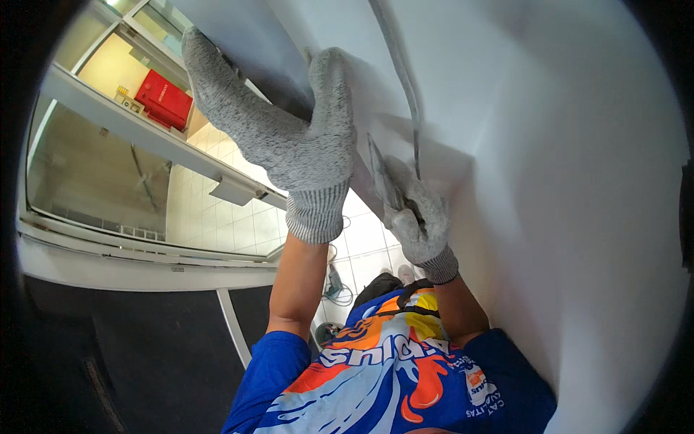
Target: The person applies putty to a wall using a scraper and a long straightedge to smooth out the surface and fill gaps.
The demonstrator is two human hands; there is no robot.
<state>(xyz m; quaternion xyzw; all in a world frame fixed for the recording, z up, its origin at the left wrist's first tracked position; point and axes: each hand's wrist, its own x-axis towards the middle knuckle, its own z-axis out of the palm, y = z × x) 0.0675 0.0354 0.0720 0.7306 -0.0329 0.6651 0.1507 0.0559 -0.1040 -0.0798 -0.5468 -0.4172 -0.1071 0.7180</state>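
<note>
My left hand [300, 145], in a grey knitted glove, is raised with thumb and fingers spread wide in a V. It is against the edge of a pale wall panel [253, 36]; I cannot tell how firmly it presses. Lower and to the right, my gloved right hand [423, 224] is closed around a flat grey tool with a pointed end [383, 173]. Its exact kind does not show. A thin, dark grey cord-like strip [400, 61] runs down the white wall [578, 145] and ends just above the right hand.
Left of me stands a glazed metal frame [144, 141] with a lever handle [233, 192]. Beyond it hangs a red box [165, 100]. Below, a corded power tool [334, 282] lies on white floor tiles [367, 266]. Dark panels [137, 347] fill the lower left.
</note>
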